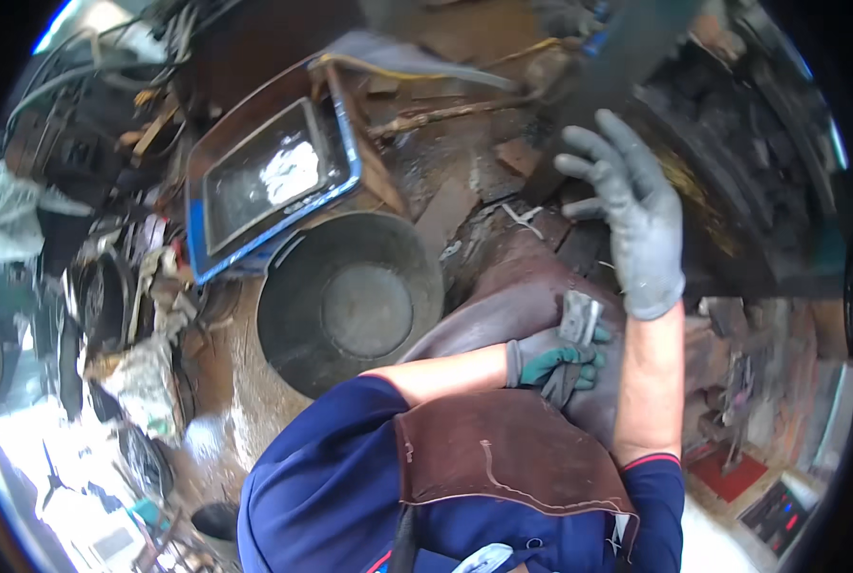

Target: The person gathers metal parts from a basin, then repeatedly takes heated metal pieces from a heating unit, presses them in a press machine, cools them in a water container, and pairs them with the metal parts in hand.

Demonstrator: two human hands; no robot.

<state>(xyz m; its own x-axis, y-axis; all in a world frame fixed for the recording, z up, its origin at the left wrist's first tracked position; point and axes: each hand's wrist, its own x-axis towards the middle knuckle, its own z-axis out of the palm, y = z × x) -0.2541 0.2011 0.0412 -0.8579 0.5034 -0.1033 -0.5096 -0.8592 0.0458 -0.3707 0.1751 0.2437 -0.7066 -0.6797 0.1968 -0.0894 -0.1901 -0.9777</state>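
My left hand (558,363), in a grey and green glove, reaches across my front. Its fingers are closed around a grey metal piece with a blocky end (581,317). A narrower dark part shows below the fingers; I cannot tell the exact kind. Under this hand spreads the brown leather apron (526,301) over my lap. My right hand (631,205), in a grey glove, is raised farther out on the right. Its fingers are spread and hold nothing. Just beyond those fingertips stands a dark, blurred upright shape (627,72).
Left of my lap stands a wide dark round tub (288,329). Behind it sits a blue-rimmed rectangular basin (355,158) with a shiny surface inside. A long stick (445,116) lies beyond. Cloths and scraps (149,382) crowd the left; a red mat (727,473) lies lower right.
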